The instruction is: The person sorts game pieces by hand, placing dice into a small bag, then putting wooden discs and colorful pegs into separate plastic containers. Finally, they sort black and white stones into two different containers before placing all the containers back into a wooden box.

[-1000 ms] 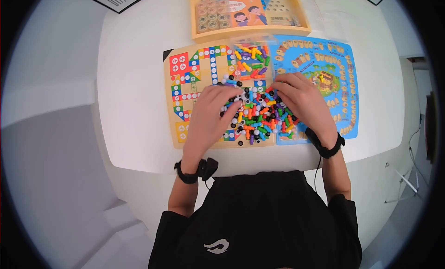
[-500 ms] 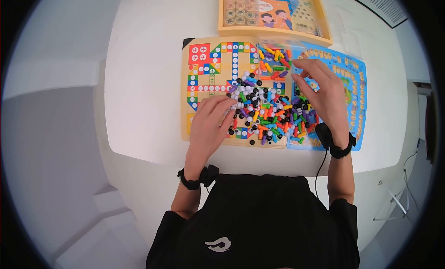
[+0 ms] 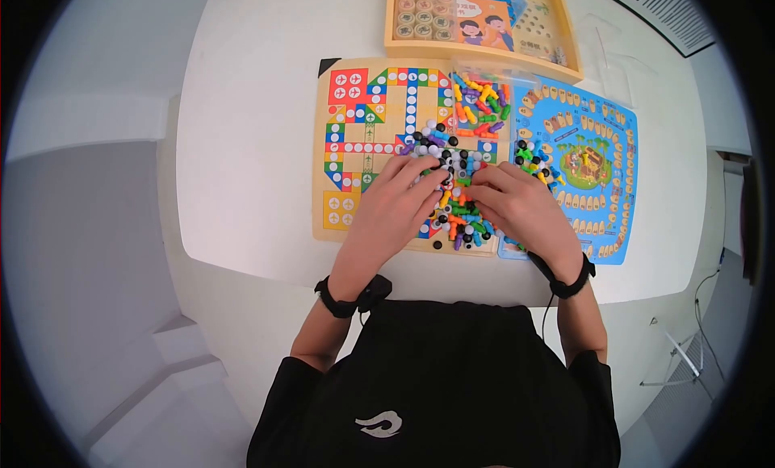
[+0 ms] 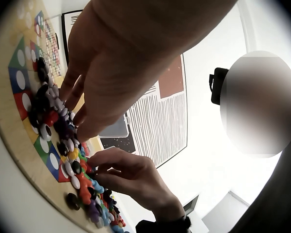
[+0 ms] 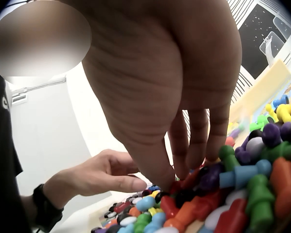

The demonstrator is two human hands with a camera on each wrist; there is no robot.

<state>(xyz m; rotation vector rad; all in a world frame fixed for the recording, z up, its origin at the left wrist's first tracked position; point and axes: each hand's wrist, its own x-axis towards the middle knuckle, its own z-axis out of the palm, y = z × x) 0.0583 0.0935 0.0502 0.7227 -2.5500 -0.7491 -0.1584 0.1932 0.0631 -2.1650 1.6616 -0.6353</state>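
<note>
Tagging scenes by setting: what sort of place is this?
Probably an indoor games or play table: a pale tabletop holds a printed board with plane symbols, a heap of colourful pegs and discs, and a wooden box of round pieces.

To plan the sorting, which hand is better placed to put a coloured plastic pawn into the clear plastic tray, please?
Probably the right hand: its fingertips are near red pawns and closer to the tray; the left hand is by round black and white pieces.

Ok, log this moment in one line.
left hand: fingers in pile | right hand: fingers in pile | pile: pieces mostly on beige board | wooden box: beyond board
</note>
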